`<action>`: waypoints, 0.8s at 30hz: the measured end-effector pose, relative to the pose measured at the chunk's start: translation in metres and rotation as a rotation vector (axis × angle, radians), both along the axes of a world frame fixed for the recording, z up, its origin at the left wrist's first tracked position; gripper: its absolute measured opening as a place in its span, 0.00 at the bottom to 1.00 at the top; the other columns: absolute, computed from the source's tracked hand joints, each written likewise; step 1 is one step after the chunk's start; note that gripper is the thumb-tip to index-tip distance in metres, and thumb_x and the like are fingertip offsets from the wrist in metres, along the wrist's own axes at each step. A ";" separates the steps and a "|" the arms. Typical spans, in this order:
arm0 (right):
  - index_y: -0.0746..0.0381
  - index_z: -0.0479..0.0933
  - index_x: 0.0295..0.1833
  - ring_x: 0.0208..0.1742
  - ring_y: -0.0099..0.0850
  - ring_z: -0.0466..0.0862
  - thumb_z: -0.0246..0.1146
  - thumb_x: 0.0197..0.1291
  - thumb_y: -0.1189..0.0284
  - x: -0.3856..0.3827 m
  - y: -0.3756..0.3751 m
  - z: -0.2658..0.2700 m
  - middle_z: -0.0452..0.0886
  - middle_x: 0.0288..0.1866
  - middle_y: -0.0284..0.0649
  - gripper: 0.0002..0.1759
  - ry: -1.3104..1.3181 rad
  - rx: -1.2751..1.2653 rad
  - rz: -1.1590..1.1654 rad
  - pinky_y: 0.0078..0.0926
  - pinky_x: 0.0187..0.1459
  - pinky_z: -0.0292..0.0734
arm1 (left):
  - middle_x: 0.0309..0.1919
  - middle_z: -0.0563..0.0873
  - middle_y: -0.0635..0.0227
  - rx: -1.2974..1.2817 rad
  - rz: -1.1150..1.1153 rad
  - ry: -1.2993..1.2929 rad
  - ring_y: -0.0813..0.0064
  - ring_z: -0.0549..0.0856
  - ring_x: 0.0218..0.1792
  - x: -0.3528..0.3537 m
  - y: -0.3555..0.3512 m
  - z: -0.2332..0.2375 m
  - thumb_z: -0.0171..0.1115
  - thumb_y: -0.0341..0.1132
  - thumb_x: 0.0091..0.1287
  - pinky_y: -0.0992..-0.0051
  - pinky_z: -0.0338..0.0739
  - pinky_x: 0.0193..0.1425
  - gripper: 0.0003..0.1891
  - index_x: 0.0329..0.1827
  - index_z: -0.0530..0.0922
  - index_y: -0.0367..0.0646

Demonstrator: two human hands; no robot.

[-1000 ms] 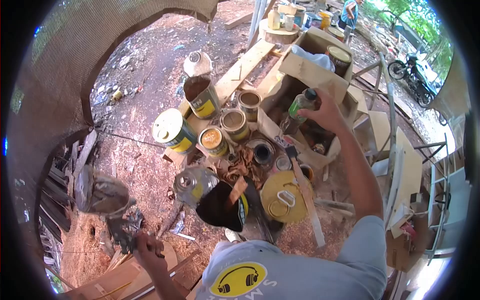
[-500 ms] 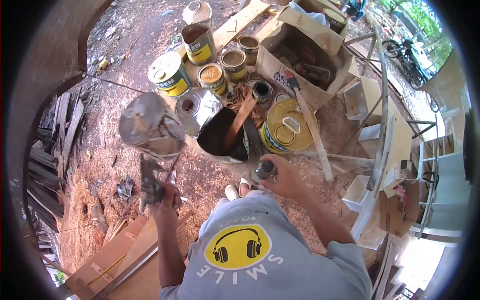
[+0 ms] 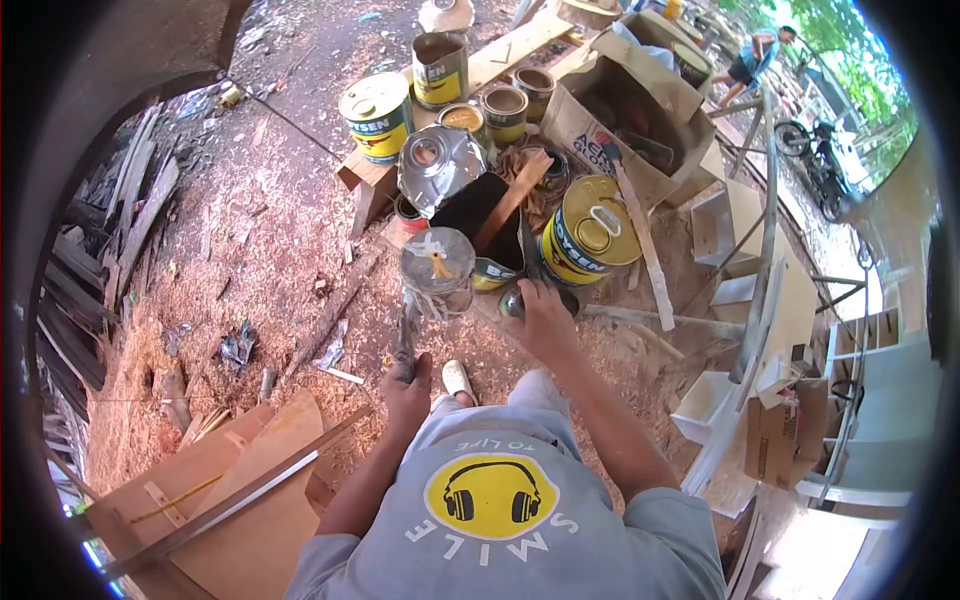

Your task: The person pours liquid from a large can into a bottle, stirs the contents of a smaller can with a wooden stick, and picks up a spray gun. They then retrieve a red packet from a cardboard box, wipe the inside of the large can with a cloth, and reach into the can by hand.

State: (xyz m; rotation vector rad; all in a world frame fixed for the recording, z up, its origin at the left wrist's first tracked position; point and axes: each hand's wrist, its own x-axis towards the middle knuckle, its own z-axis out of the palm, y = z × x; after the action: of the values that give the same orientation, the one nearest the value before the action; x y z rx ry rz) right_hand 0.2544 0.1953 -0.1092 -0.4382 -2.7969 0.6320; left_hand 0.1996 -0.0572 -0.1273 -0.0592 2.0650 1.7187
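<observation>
Bottle (image 3: 513, 302) mostly covered

Head view: the right hand (image 3: 545, 318) curls its grip round it, near the open can (image 3: 503, 268). The left hand's (image 3: 407, 385) grip wraps the spray gun (image 3: 437, 272), whose cup hides part of the can.

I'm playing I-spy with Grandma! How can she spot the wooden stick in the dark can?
From the big cardboard box, come down to the gold-lidded can. Just left of it, a dark open can holds the wooden stick. Unlike the longer, paler stick nearby, this orange-brown one pokes out of its can.
</observation>
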 end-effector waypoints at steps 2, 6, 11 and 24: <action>0.67 0.72 0.51 0.51 0.46 0.78 0.69 0.55 0.66 -0.005 -0.001 0.003 0.77 0.50 0.50 0.23 0.005 0.074 -0.028 0.41 0.46 0.79 | 0.17 0.69 0.78 -0.039 0.045 0.078 0.85 0.64 0.21 0.009 -0.001 -0.028 0.62 0.44 0.73 0.73 0.58 0.23 0.21 0.24 0.72 0.41; 0.64 0.73 0.39 0.41 0.46 0.82 0.66 0.60 0.62 0.000 0.011 0.007 0.80 0.37 0.49 0.17 -0.017 0.089 0.057 0.41 0.37 0.80 | 0.17 0.70 0.76 0.038 0.251 0.055 0.84 0.65 0.20 0.032 0.006 -0.069 0.60 0.44 0.74 0.73 0.60 0.24 0.20 0.25 0.72 0.42; 0.63 0.72 0.36 0.28 0.50 0.82 0.66 0.62 0.62 0.017 0.001 0.064 0.79 0.25 0.48 0.16 0.099 -0.061 0.186 0.45 0.31 0.77 | 0.29 0.83 0.67 0.308 0.349 0.055 0.77 0.82 0.31 0.056 0.035 -0.063 0.57 0.45 0.75 0.76 0.74 0.30 0.15 0.44 0.77 0.40; 0.65 0.75 0.38 0.24 0.46 0.84 0.65 0.64 0.64 0.031 -0.042 0.105 0.80 0.24 0.48 0.14 0.244 -0.255 0.339 0.40 0.27 0.76 | 0.49 0.85 0.58 0.792 0.411 -0.144 0.67 0.86 0.47 0.054 0.063 -0.011 0.58 0.35 0.73 0.69 0.85 0.46 0.20 0.66 0.69 0.41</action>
State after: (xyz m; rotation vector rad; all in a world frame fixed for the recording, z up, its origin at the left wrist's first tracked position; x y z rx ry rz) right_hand 0.2849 0.1535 -0.0040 0.0735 -2.5813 1.0448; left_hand 0.2533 0.0060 -0.1378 -0.3619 1.1996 2.5736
